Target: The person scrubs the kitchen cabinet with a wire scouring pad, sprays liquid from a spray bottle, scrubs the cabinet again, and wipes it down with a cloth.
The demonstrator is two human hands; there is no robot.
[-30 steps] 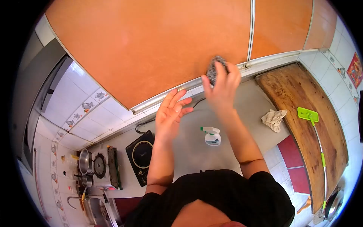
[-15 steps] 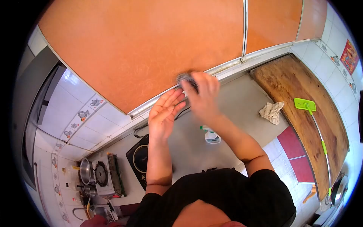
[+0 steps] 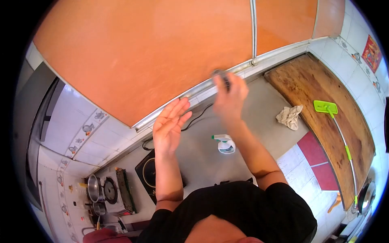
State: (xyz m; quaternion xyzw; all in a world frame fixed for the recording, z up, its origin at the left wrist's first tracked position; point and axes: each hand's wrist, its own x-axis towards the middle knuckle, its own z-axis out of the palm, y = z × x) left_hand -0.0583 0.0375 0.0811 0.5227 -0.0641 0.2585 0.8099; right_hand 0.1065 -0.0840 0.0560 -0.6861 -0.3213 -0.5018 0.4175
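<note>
My right hand (image 3: 231, 97) grips a dark grey steel wool scrubber (image 3: 221, 79), blurred by motion, at the lower edge of the orange cabinet door (image 3: 154, 52). Whether the scrubber touches the door I cannot tell. My left hand (image 3: 170, 125) is raised near the metal strip (image 3: 194, 90) under the door, palm up, its fingers stretched out with nothing in them. Below and between my arms, a white spray bottle (image 3: 225, 145) with a green nozzle is on the grey counter (image 3: 198, 162).
An induction cooker (image 3: 148, 172) with a black cable lies left of my left forearm. Farther left are a gas stove (image 3: 115, 190) and pots (image 3: 94, 188). To the right, a crumpled cloth (image 3: 289, 117) lies beside a wooden board (image 3: 296, 75) bearing a green flat mop (image 3: 326, 107).
My right hand has moved right along the door's lower edge with the scrubber, away from my left hand. The left hand has shifted slightly left and down. The whole view has tilted a little.
</note>
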